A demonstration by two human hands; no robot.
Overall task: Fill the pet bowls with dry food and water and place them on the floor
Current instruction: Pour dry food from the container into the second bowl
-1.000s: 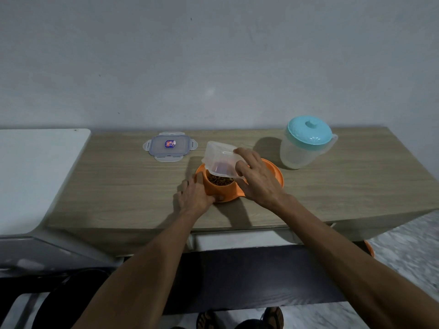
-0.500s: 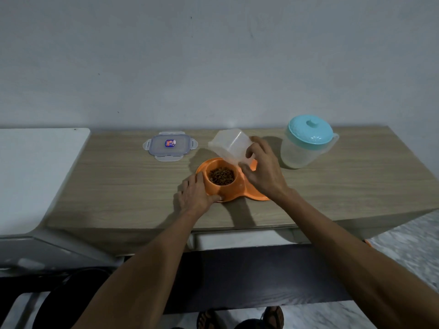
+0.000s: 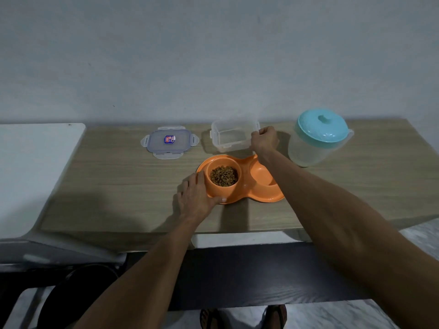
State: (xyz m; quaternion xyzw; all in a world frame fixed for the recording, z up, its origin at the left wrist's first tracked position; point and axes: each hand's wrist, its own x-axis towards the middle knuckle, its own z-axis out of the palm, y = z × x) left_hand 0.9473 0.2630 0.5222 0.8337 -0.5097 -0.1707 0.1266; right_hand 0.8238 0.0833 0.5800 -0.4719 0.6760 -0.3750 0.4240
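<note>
Both hands: double bowl point(image 3: 240, 184), container point(image 3: 234, 134).

Orange double pet bowl point(image 3: 247, 186) on table, kibble point(image 3: 223, 175) in left cup, right cup empty

A home: pet bowl point(image 3: 240, 179) on wooden counter point(image 3: 118, 186).

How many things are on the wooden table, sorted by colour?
Orange: 1, the double pet bowl
Clear: 2, the empty food container and its lid
Clear with turquoise lid: 1, the pitcher
Total: 4
</note>
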